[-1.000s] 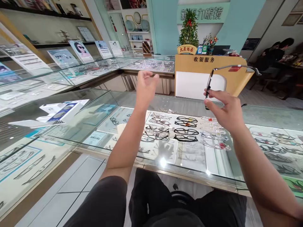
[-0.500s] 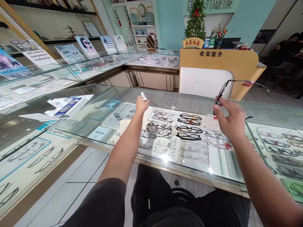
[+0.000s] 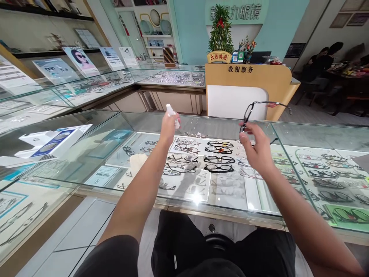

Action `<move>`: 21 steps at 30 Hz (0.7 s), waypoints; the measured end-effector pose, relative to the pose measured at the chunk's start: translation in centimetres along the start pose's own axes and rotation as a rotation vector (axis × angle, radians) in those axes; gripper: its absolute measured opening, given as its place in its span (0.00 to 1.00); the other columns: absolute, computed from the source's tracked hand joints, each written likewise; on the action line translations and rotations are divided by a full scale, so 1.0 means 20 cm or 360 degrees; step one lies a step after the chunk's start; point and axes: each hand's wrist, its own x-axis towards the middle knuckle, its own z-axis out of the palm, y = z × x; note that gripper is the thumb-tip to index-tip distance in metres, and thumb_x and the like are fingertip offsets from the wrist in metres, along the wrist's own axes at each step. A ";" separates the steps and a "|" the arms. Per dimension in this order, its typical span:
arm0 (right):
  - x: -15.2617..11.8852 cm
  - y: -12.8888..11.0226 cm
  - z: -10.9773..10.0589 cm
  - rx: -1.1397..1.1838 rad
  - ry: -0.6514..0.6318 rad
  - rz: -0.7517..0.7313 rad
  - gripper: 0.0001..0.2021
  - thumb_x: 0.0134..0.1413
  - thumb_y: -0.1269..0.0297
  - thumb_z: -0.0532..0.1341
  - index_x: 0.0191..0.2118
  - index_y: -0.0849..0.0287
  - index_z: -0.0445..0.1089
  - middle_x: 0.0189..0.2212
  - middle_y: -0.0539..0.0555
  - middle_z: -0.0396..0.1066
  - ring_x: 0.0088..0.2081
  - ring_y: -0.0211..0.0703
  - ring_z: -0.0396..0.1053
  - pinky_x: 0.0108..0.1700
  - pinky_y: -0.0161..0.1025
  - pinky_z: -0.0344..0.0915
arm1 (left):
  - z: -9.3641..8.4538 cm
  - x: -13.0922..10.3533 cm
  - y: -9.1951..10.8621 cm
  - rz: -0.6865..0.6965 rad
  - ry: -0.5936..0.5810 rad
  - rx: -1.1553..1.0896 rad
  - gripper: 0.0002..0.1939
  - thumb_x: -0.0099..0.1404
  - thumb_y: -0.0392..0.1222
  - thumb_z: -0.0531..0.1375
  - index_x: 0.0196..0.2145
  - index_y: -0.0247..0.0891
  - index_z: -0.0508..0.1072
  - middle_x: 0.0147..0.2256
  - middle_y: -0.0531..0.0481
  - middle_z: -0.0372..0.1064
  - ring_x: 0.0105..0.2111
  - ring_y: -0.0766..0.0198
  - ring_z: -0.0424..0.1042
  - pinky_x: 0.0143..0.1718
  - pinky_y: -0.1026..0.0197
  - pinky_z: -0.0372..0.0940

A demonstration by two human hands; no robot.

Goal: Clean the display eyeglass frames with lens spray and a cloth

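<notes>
My left hand [image 3: 168, 126] is closed around a small white bottle [image 3: 172, 112], its top pointing up, above the glass display case [image 3: 230, 209]. My right hand [image 3: 257, 147] pinches a pair of black-framed glasses [image 3: 247, 115] by the front frame, lifted over the case, with a temple arm stretching to the right. A small red tag [image 3: 271, 104] is on that arm. Under the glass top, between my hands, lie rows of black glasses [image 3: 219, 159]. A pale cloth [image 3: 137, 164] lies left of my left forearm.
An opened white and blue box [image 3: 53, 144] lies on the glass at left. Beyond stand a wooden cashier counter [image 3: 276, 77] and a leafy plant [image 3: 221, 32]. Advertising cards [image 3: 82, 59] line the back left case. People [image 3: 323, 63] sit at the far right.
The view has shifted to the right. The white bottle now shows more fully in my left hand, tilted. My right hand still holds the glasses raised.
</notes>
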 end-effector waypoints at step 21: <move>-0.10 -0.15 0.09 0.0626 -0.0611 0.0260 0.18 0.80 0.46 0.57 0.59 0.50 0.76 0.58 0.56 0.82 0.55 0.51 0.78 0.60 0.51 0.70 | 0.36 -0.52 0.07 0.0012 -0.0922 -0.0530 0.29 0.68 0.74 0.62 0.34 0.42 0.73 0.33 0.49 0.66 0.38 0.57 0.69 0.44 0.54 0.70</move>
